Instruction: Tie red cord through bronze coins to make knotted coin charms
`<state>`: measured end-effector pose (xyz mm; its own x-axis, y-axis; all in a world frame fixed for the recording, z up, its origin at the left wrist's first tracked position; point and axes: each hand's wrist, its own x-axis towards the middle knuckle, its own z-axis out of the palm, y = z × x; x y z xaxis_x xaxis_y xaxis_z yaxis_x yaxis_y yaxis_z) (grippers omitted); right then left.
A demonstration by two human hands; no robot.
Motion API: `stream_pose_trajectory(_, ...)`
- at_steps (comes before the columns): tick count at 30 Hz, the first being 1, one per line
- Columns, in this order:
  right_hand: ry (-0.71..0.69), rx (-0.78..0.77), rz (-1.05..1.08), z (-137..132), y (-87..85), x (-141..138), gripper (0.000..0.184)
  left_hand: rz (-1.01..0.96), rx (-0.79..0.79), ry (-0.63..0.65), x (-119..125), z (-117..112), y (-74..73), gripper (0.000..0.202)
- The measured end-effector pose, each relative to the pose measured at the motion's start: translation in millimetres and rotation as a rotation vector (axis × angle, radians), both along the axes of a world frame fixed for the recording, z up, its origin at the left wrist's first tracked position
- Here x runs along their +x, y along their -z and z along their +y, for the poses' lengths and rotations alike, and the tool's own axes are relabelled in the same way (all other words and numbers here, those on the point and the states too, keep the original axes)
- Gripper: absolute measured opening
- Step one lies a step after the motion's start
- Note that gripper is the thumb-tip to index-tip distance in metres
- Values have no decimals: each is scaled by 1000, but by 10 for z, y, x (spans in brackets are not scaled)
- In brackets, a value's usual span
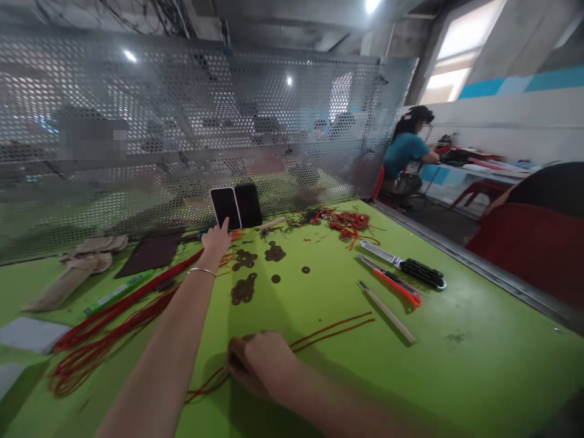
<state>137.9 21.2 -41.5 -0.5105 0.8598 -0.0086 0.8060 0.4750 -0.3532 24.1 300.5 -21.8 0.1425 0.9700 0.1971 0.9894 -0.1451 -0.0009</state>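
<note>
My left hand reaches to the far side of the table, its index finger stretched out onto the dark screen of a white-edged phone. Nothing is held in it. Near the table's front, my right hand is closed around a red cord. Two strands of that cord run out to the right and others show at the lower left; the part inside the fingers is hidden. Between my hands lie piles of dark round coins with holes, and a single coin sits apart on the right.
Bundled red cords and a green packet lie at left. On the right are scissors-like black-handled cutter, an orange utility knife and a pale stick. A perforated metal screen backs the table. Another person sits beyond.
</note>
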Motion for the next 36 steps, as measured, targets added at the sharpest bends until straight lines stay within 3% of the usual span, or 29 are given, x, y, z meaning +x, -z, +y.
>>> stream_pose_trajectory(9,-5,55,9,-40,43,-4,28,7,7,-36,4,52,225,57)
stream_pose_trajectory(19,-19,37,5,-37,41,-9,35,-1,-16,-29,-4,44,182,56)
stream_pose_trajectory(25,-7,33,-9,-19,38,-16,30,-10,-20,-35,24,33,155,56)
stream_pose_trajectory(28,-18,27,-4,-23,14,4,25,-6,11,15,12,-47,62,53)
stream_pose_trajectory(31,-16,10,19,-38,-5,31,24,0,35,112,-30,-206,-133,45)
stream_pose_trajectory(34,-12,3,70,-45,-4,56,22,5,-9,262,-127,-515,-369,36)
stream_pose_trajectory(36,-19,8,117,-39,4,72,20,5,-80,377,-235,-845,-487,32)
